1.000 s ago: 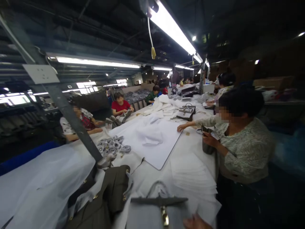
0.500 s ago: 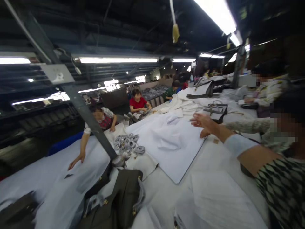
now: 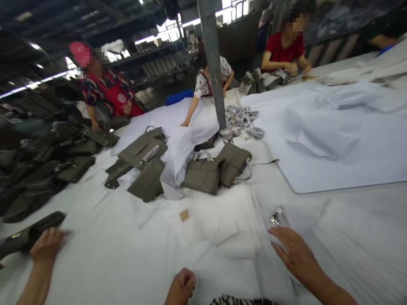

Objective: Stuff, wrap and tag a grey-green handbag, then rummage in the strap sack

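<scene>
- Right hand [image 3: 294, 254], lower right of the frame, lies flat with fingers spread on the white sheet [image 3: 190, 254]. A careless sweep could knock away the metal clasp [image 3: 277, 218] just above its fingertips.
- Left hand [image 3: 47, 245], lower left, touches a dark bag piece [image 3: 28, 233]. I cannot tell its grip, so the piece may slide.

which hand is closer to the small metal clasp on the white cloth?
Right. The right hand lies open on the white cloth, fingertips just short of the metal clasp. The left hand is far off at the left edge, on a dark bag piece.
</scene>
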{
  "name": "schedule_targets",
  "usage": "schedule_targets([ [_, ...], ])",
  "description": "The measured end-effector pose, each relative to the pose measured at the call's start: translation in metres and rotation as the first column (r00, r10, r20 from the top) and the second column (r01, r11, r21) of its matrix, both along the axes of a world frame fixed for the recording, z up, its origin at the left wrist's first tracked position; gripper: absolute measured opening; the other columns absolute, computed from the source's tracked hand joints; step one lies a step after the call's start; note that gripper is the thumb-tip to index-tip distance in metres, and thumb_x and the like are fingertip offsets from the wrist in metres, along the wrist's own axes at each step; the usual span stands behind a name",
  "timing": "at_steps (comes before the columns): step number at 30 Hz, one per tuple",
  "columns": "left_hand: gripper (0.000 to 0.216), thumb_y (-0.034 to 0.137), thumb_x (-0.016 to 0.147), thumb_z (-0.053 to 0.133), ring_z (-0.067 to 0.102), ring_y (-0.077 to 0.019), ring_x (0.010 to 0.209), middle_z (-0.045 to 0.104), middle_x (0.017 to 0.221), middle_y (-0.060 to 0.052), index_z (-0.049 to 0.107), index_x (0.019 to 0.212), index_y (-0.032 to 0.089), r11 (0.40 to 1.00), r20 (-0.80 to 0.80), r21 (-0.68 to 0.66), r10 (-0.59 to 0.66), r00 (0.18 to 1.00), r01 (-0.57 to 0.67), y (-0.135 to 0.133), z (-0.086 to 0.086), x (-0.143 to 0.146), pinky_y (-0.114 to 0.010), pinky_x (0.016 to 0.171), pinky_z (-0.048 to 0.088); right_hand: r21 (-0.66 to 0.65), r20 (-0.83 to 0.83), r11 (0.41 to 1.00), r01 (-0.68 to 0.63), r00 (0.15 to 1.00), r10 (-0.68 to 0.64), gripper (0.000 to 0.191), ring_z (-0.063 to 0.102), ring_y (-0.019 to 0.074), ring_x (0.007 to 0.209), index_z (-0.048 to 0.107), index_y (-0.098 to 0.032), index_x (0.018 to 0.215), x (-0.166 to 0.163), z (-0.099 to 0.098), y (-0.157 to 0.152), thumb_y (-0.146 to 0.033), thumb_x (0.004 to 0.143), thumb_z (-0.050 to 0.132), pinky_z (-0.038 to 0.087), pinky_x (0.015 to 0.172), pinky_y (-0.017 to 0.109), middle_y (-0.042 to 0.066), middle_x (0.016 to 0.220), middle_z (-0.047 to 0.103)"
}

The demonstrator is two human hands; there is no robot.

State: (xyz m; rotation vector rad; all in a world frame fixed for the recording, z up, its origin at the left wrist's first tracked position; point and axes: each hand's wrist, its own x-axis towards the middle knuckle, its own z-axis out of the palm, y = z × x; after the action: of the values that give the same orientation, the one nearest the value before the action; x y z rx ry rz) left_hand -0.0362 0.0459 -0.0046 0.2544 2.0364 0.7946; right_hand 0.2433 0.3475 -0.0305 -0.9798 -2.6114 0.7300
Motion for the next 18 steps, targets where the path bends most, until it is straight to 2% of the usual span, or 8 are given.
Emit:
schedule_targets([
  [3,0.020,0.039,0.081,0.053,0.057,-0.0202,0.066,0.058,0.066,0.000,0.054,0.072,0.021,0.972,-0.113,0.076,-0.211,0.971,0.220,0.005,-0.014,-0.010,-0.035,0.066,0.048,0.045,0.021,0.996,0.076,0.997,-0.077,0.037,0.052,0.0335,0.121,0.064,-0.024,0.114,-0.002,0.023,-0.012,-0.041,0.086,0.047,0.035,0.107,0.061,0.009,0.124,0.063],
  [6,0.029,0.040,0.086,0.043,0.061,-0.0266,0.090,0.066,0.090,-0.010,0.060,0.091,0.017,0.938,-0.485,0.027,-0.291,0.825,0.347,0.009,-0.025,-0.026,-0.044,0.085,0.048,-0.186,-0.006,0.973,0.135,0.990,-0.138,0.038,0.050,0.0317,0.122,0.064,-0.024,0.112,-0.021,0.053,-0.015,-0.045,0.085,0.049,0.034,0.109,0.058,0.009,0.125,0.061],
  [7,0.033,0.040,0.087,0.042,0.059,-0.0290,0.100,0.066,0.101,-0.013,0.060,0.099,0.015,0.938,-0.623,0.006,-0.268,0.735,0.348,0.009,-0.031,-0.032,-0.048,0.092,0.046,-0.315,-0.033,0.939,0.138,0.987,-0.156,0.040,0.051,0.0307,0.121,0.063,-0.024,0.113,-0.033,0.064,-0.013,-0.048,0.084,0.051,0.036,0.108,0.056,0.009,0.125,0.061],
  [9,0.041,0.041,0.088,0.041,0.050,-0.0322,0.118,0.061,0.120,-0.016,0.058,0.112,0.012,0.950,-0.829,-0.011,-0.183,0.528,0.312,0.007,-0.049,-0.046,-0.052,0.102,0.039,-0.570,-0.105,0.814,0.111,0.973,-0.206,0.046,0.054,0.0286,0.119,0.061,-0.022,0.116,-0.066,0.087,-0.008,-0.051,0.081,0.055,0.040,0.106,0.051,0.010,0.127,0.060],
  [12,0.054,0.047,0.091,0.035,0.041,-0.0333,0.129,0.052,0.133,-0.019,0.050,0.125,0.007,0.984,-0.934,-0.033,-0.092,0.346,0.174,0.001,-0.082,-0.065,-0.052,0.105,0.037,-0.787,-0.190,0.615,0.056,0.926,-0.328,0.059,0.055,0.0273,0.118,0.054,-0.018,0.123,-0.132,0.114,0.008,-0.050,0.074,0.063,0.046,0.100,0.045,0.014,0.132,0.055],
  [13,0.057,0.048,0.092,0.033,0.041,-0.0333,0.129,0.050,0.135,-0.020,0.047,0.127,0.006,0.991,-0.944,-0.044,-0.083,0.319,0.129,-0.001,-0.093,-0.069,-0.051,0.105,0.038,-0.806,-0.195,0.588,0.066,0.908,-0.369,0.064,0.054,0.0275,0.118,0.051,-0.017,0.126,-0.155,0.119,0.014,-0.048,0.072,0.065,0.047,0.097,0.044,0.016,0.136,0.052],
  [15,0.058,0.047,0.093,0.031,0.043,-0.0329,0.128,0.049,0.135,-0.020,0.043,0.130,0.005,0.994,-0.959,-0.060,-0.084,0.271,0.094,-0.007,-0.110,-0.076,-0.050,0.104,0.040,-0.790,-0.198,0.602,0.116,0.881,-0.429,0.072,0.054,0.0285,0.117,0.047,-0.016,0.130,-0.200,0.125,0.030,-0.041,0.067,0.069,0.047,0.095,0.044,0.018,0.142,0.045],
  [18,0.057,0.042,0.091,0.040,0.046,-0.0315,0.125,0.051,0.134,-0.019,0.037,0.137,0.008,0.987,-0.985,-0.050,-0.074,0.157,0.151,-0.014,-0.128,-0.080,-0.048,0.102,0.041,-0.754,-0.211,0.621,0.215,0.815,-0.539,0.073,0.055,0.0278,0.116,0.051,-0.018,0.126,-0.259,0.121,0.055,-0.029,0.058,0.076,0.047,0.095,0.041,0.015,0.141,0.046],
])
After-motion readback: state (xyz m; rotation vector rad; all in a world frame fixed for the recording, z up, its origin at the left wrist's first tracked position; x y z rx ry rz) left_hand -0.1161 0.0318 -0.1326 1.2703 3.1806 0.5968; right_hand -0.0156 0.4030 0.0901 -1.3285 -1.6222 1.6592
